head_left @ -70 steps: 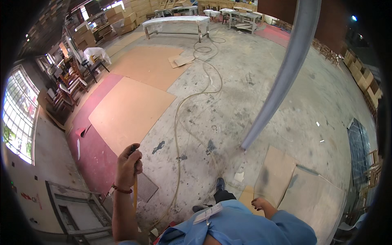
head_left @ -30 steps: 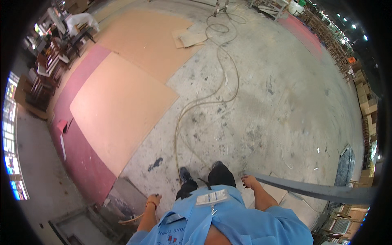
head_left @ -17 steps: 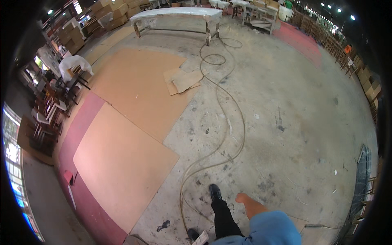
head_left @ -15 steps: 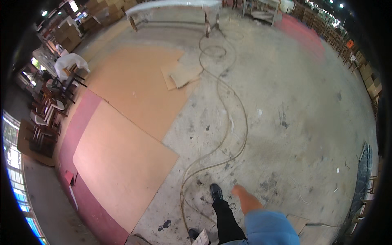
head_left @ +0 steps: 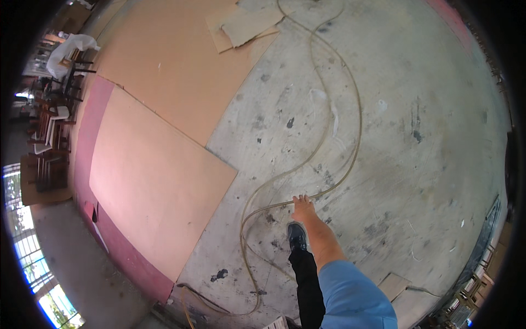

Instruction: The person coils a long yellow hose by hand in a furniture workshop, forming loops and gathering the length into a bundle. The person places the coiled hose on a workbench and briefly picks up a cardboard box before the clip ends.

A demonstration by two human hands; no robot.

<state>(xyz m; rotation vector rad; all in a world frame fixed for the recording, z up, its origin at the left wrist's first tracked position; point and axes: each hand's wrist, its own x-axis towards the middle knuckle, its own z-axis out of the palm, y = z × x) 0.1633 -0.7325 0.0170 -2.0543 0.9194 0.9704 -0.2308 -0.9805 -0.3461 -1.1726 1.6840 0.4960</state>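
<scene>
My right hand (head_left: 304, 208) reaches forward from a blue short sleeve, its fingers apart and slightly bent. In the picture it overlaps a long tan hose (head_left: 359, 120) that winds in loops over the concrete floor. Whether the fingertips touch the hose, I cannot tell; nothing shows in the grasp. Just below the hand is my black shoe (head_left: 296, 236). At the lower edge a pale, flat-edged object (head_left: 278, 323) shows only in part. My left hand is out of view.
Large cardboard sheets (head_left: 159, 170) cover the floor on the left, with smaller torn pieces (head_left: 252, 26) on top at the far end. Chairs (head_left: 52, 129) stand along the left side. A dark, thin-edged strip (head_left: 485, 241) lies at the right.
My right hand has moved forward and now overlaps the hose. The view has tipped downward, and the table at the far end has left the picture.
</scene>
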